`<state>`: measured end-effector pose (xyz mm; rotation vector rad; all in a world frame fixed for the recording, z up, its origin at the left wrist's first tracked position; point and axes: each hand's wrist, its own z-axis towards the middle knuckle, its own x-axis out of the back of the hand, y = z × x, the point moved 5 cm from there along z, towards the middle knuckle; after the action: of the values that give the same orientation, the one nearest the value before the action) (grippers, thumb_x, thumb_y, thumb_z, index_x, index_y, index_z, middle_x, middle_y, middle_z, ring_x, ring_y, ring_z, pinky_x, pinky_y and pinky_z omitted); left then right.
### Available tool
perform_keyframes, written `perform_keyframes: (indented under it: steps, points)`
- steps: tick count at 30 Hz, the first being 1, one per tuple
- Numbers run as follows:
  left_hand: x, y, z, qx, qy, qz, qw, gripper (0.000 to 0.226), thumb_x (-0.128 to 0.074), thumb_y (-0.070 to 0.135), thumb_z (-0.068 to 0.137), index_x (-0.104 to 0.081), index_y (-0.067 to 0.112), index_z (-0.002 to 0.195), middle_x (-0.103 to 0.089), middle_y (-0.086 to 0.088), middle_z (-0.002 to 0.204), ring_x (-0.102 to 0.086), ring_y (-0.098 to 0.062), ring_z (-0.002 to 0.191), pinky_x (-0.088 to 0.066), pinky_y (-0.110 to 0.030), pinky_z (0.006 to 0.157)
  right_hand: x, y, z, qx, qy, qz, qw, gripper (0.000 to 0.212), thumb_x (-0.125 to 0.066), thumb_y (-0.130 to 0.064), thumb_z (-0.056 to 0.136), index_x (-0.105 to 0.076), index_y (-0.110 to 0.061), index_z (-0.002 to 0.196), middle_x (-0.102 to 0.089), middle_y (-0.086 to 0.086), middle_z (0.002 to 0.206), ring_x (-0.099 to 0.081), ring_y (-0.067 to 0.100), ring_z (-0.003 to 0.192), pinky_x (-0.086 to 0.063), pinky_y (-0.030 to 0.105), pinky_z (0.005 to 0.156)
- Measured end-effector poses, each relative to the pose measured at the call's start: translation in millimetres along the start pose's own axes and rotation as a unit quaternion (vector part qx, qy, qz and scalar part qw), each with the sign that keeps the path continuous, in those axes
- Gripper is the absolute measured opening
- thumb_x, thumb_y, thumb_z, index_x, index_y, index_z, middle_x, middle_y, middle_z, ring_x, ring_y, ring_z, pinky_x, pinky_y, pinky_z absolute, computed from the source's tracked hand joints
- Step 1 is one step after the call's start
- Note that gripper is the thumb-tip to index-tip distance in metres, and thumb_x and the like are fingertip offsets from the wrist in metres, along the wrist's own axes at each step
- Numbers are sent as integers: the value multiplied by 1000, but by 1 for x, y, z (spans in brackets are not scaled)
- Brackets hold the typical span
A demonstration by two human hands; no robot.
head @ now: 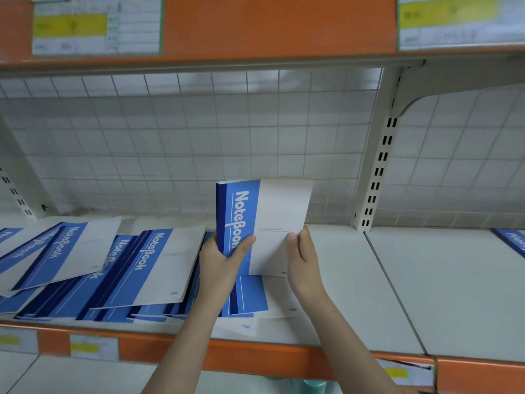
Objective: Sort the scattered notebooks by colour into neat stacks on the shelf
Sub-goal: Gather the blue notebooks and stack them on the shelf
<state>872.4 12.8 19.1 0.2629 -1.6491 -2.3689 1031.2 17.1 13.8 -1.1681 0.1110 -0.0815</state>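
Observation:
A blue-and-white notebook point(272, 211) stands upright above the shelf point(355, 280), held in both hands. My left hand point(220, 260) grips its blue spine edge, thumb across the cover. My right hand point(302, 257) holds the white right edge, thumb on the front. Several more blue-and-white notebooks point(147, 268) lie scattered and overlapping on the left half of the shelf. Another flat notebook point(252, 297) lies directly under the raised one.
A white upright post point(375, 172) with slots divides the shelf bays. A further blue notebook point(511, 240) pokes in at the far right. An orange shelf lip point(255, 356) with price labels runs along the front. A wire grid point(199, 132) backs the shelf.

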Motion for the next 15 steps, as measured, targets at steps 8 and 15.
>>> perform_keyframes:
  steps: [8,15]
  points:
    - [-32,10,10,76,-132,46,987,22,-73,32,80,-65,15,93,-68,5,82,-61,-12,75,-46,-19,63,45,-15,9,-21,69,-132,989,35,-39,-10,99,-33,-24,67,-40,-13,59,-42,-6,50,-34,9,51]
    - [-94,7,-1,164,-169,114,965,19,-35,43,100,-46,29,94,-51,16,89,-47,-2,81,-36,-28,75,117,-12,3,-203,74,-137,967,25,-34,-12,95,-36,-17,71,-39,-4,70,-36,13,63,-28,24,55]
